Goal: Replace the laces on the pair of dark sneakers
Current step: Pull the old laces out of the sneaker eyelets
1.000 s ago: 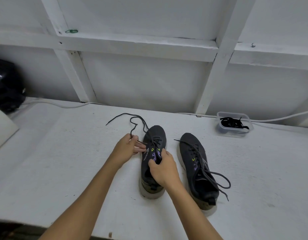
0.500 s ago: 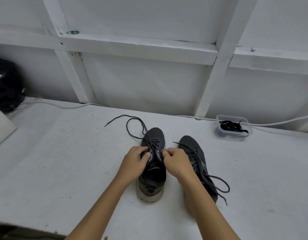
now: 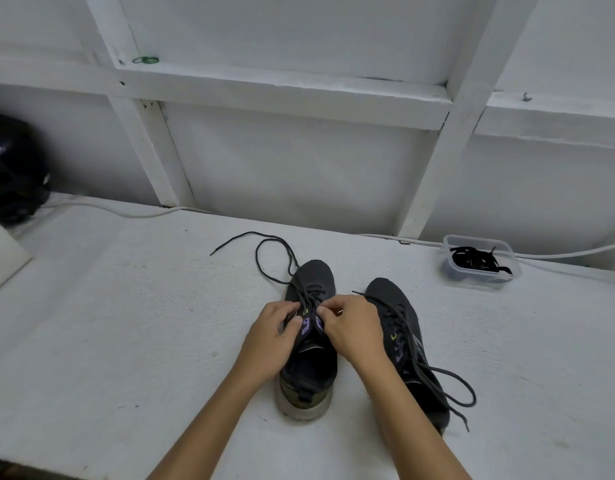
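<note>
My left hand [image 3: 271,341] and right hand [image 3: 354,327] both pinch the lace [image 3: 264,251] at the eyelets of the left sneaker [image 3: 309,341]; the other sneaker [image 3: 399,327] sits just beside it on the table [image 3: 126,341]

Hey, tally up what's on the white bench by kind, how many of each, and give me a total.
Dark sneakers: 2, left sneaker and right sneaker
Clear plastic tubs: 1, the tub, black laces inside
White cables along the back edge: 1, the cable
Black rounded objects at far left: 1, the black object
Total: 5
</note>
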The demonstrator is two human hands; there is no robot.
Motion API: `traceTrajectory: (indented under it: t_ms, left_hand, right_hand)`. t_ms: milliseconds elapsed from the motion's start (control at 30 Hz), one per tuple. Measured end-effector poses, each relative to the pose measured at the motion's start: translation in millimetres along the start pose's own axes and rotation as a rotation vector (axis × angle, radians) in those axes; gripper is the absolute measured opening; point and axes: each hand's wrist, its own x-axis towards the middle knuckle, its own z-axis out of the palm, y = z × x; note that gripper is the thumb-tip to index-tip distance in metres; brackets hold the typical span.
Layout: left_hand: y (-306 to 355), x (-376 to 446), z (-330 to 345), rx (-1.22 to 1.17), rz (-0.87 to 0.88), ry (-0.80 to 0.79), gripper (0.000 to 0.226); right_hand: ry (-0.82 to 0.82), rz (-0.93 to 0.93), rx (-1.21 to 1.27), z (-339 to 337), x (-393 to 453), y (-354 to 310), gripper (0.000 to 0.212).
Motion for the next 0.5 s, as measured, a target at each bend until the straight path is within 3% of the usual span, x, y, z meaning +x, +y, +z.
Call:
traceTrajectory:
  t_ms: [167, 300, 500]
  left_hand:
    - [8, 0, -3, -0.007, -0.047, -0.117, 0.054]
    - [15, -4, 1, 0.020, -0.063, -0.229, 0.089]
    - [29, -7, 8, 0.064, -0.128, -0.302, 0.129]
  right_hand:
    - [-0.147, -0.081, -0.147, -9, 11, -6, 0.012]
    - [-0.329, -0.140, -0.236, -32, 30, -14, 0.018]
    - [-0.514, -0.061, -0.056, -47, 46, -8, 0.029]
